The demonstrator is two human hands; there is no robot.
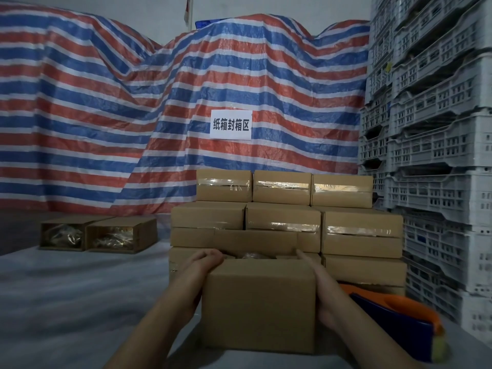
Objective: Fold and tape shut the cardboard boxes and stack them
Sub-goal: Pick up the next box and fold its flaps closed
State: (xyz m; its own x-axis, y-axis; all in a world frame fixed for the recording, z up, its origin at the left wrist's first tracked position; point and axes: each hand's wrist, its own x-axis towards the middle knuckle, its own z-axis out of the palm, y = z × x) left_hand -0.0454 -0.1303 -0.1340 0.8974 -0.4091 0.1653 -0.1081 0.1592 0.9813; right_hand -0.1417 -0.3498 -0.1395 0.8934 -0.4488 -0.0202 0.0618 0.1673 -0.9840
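1. Nearest the camera, an unsealed cardboard box [259, 304] is held on the pale work surface [66, 288], just in front of the stack of taped boxes [285, 217].
2. Its sides are clasped by both hands: the left hand [202, 265] is curled over the top left corner, and the right hand [316, 280] is pressed flat along the right side, fingers straight.
3. Its top is not yet closed; something wrapped shows in the gap at the far edge, though the flaps themselves cannot be told clearly.
4. The folding step is judged to be in hand, with no tape seen on this box.
5. Next, the flaps would need to be pressed down and held flat, and the orange and blue tape dispenser [399, 320], lying just beside the right forearm, would have to be picked up.
6. Two more open boxes [98, 234] are left well apart on the left.
7. Behind, a striped tarpaulin [106, 115] with a white sign [231, 125] is hung, and grey plastic crates [436, 129] are stacked at the right.
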